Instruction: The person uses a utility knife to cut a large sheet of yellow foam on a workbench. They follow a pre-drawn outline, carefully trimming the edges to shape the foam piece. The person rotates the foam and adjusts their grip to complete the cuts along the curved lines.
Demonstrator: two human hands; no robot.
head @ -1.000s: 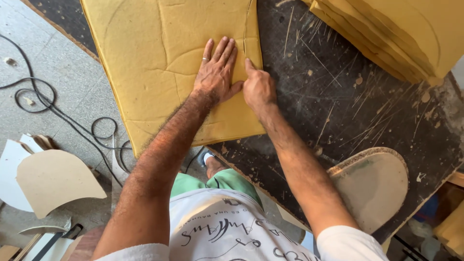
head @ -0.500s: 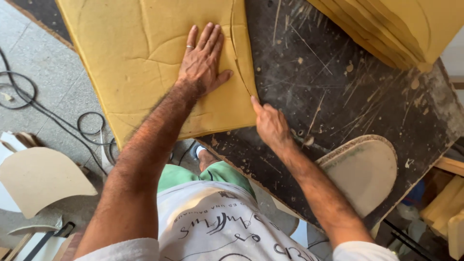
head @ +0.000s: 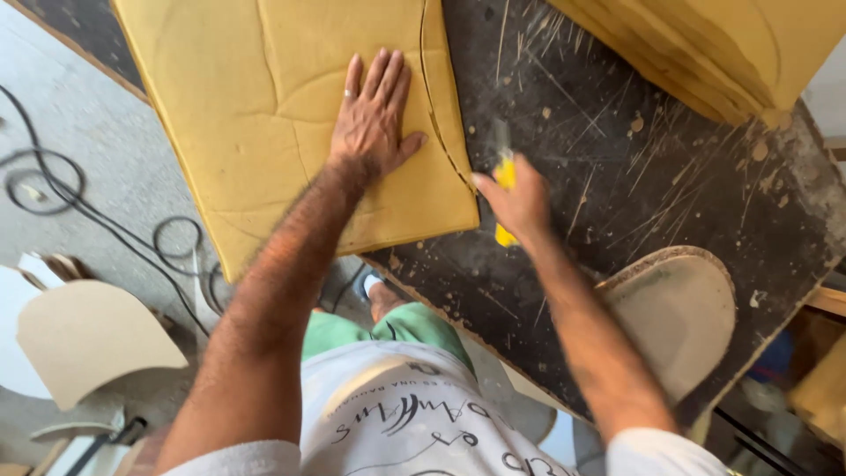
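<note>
Moved since half a second ago: right hand (head: 520,204) off the foam's edge, now just right of the foam (head: 264,106), fingers wrapped round a yellow knife (head: 504,176); blade blurred, probably out. Left hand (head: 370,119) unchanged, flat on the foam, fingers spread beside the cut line (head: 436,115). Foam lies on the bench (head: 617,176), overhanging its near edge. Risk, as I judge it: the blade nearing the left thumb, or the foam slipping. Containers: none I can see; foam stack (head: 705,53) far right.
</note>
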